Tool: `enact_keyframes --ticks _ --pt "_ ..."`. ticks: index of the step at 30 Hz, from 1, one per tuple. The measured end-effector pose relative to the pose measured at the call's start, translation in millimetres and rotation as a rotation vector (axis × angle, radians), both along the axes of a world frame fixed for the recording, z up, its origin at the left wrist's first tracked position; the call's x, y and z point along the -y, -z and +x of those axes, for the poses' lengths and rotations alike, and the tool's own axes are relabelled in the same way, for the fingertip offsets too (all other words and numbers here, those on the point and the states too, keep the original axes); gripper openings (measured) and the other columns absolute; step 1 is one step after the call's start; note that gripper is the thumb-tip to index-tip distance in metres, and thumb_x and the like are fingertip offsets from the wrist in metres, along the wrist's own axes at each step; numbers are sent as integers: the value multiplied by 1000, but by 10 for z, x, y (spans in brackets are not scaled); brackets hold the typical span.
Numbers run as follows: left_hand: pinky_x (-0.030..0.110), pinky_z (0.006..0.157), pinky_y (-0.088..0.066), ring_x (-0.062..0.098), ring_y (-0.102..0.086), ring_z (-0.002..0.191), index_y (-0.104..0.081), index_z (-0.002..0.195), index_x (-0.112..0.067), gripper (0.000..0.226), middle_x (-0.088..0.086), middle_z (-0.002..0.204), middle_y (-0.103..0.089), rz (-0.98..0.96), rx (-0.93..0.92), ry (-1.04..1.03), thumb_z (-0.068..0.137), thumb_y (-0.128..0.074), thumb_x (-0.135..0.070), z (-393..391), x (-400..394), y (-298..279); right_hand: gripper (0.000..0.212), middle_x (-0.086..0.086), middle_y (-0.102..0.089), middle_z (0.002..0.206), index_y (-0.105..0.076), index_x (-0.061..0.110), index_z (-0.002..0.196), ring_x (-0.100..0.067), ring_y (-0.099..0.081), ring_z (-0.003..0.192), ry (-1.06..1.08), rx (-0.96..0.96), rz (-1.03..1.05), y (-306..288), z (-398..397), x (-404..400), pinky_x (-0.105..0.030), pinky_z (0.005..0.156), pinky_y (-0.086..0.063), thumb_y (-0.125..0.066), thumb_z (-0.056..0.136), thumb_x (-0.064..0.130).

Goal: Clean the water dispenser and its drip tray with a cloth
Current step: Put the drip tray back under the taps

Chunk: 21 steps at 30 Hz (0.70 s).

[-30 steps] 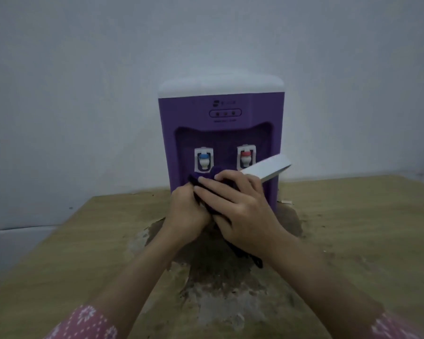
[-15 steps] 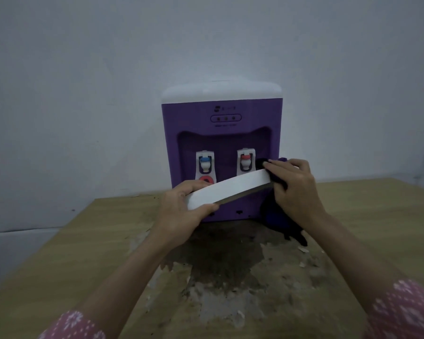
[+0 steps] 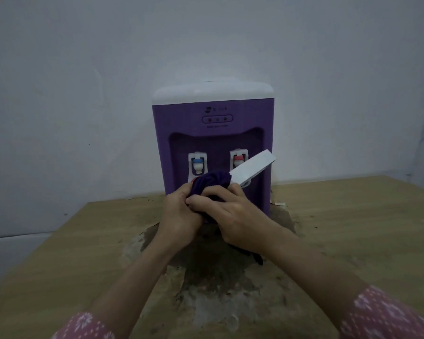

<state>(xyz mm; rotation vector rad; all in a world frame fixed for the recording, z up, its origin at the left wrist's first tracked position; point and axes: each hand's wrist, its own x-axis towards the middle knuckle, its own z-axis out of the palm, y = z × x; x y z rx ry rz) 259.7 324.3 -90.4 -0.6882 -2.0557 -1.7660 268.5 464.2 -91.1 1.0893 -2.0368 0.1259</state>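
A purple water dispenser [image 3: 213, 133] with a white top stands at the back of the table against the wall. Its blue tap [image 3: 197, 164] and red tap [image 3: 238, 159] show in the recess. The white drip tray [image 3: 252, 168] is lifted in front of the recess, tilted with its right end high. My left hand [image 3: 179, 216] grips the tray's low left end. My right hand [image 3: 233, 216] holds a dark purple cloth [image 3: 212, 183] bunched over that same end, with a tail of cloth hanging below the hand.
The wooden table [image 3: 353, 228] has a large dark worn patch [image 3: 211, 277] in front of the dispenser, under my forearms. A pale wall rises close behind the dispenser. The table's left edge runs diagonally at the lower left.
My right hand has moved the cloth from the tray's right end back to its left end, beside my left hand. The tray's right end has tilted up higher.
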Motion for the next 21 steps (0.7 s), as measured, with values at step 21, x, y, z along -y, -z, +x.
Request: enact_keyframes --ticks 21 --pt "16 81 -43 -3 -53 100 -58 96 -40 34 -25 105 -58 -449 -129 -128 74 -75 -21 -213 429 140 52 -21 -47 117 -39 13 138 -28 -50 88 453 290 -311 -11 -289 -881 -38 82 -47 -55 89 8"
